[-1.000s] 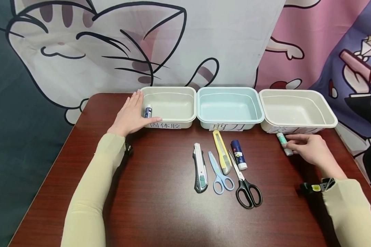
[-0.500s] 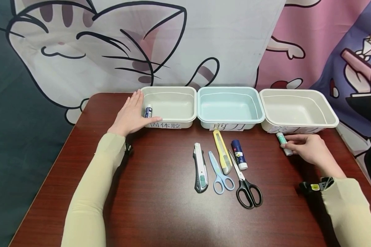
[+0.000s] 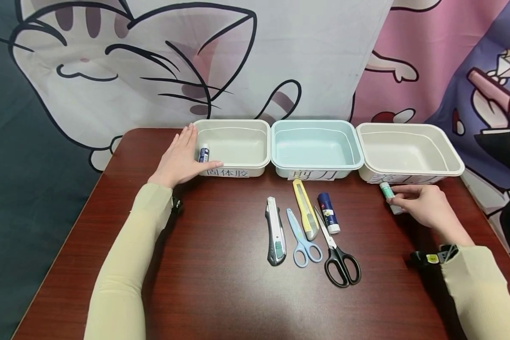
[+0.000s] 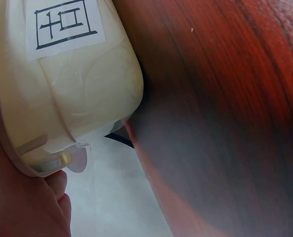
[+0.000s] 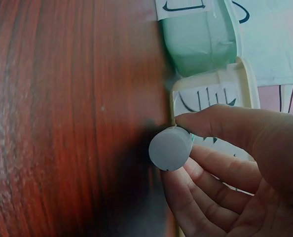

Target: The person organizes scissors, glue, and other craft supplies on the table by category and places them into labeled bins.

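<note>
At the far left my left hand [image 3: 178,158] rests on the left corner of a beige bin [image 3: 238,169], fingers straight along its side and thumb over the front rim. Inside that bin lies a small dark blue glue stick [image 3: 204,155]. My right hand [image 3: 425,203] pinches a green-and-white glue stick [image 3: 386,190] between thumb and fingers, just in front of the right beige bin [image 3: 412,172]. In the right wrist view the white round end [image 5: 168,149] of this stick faces the camera.
A light blue bin [image 3: 316,163] stands between the beige ones. On the table [image 3: 221,283] lie a grey utility knife [image 3: 275,233], a yellow cutter [image 3: 305,208], blue scissors [image 3: 299,236], black-handled scissors [image 3: 335,257] and a blue glue stick [image 3: 328,212]. A printed curtain [image 3: 323,56] hangs behind.
</note>
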### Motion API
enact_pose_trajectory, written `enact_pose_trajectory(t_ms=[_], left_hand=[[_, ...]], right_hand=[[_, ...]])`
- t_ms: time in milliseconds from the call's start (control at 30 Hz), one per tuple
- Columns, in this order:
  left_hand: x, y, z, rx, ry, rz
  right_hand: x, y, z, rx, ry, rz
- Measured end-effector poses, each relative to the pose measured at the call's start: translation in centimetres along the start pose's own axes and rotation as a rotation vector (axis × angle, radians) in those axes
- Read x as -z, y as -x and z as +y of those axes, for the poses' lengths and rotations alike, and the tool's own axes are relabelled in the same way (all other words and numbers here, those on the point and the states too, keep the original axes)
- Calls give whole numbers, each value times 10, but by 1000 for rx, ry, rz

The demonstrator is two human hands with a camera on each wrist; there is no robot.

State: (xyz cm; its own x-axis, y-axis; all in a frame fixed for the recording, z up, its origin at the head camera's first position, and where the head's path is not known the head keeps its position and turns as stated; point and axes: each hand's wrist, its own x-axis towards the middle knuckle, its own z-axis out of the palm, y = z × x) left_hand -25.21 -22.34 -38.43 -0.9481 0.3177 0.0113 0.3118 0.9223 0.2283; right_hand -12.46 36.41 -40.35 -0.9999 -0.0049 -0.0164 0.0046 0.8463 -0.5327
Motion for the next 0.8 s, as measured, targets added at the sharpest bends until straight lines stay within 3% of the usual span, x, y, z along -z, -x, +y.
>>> enact_pose_trajectory(t_ms=[333, 800], left_hand=[[-2, -1, -1, -3, -7, 7], [-2, -1, 0, 1, -3, 3]], right_hand=[[4, 4, -19, 57, -39, 60], [0, 10, -52, 133, -147, 35]])
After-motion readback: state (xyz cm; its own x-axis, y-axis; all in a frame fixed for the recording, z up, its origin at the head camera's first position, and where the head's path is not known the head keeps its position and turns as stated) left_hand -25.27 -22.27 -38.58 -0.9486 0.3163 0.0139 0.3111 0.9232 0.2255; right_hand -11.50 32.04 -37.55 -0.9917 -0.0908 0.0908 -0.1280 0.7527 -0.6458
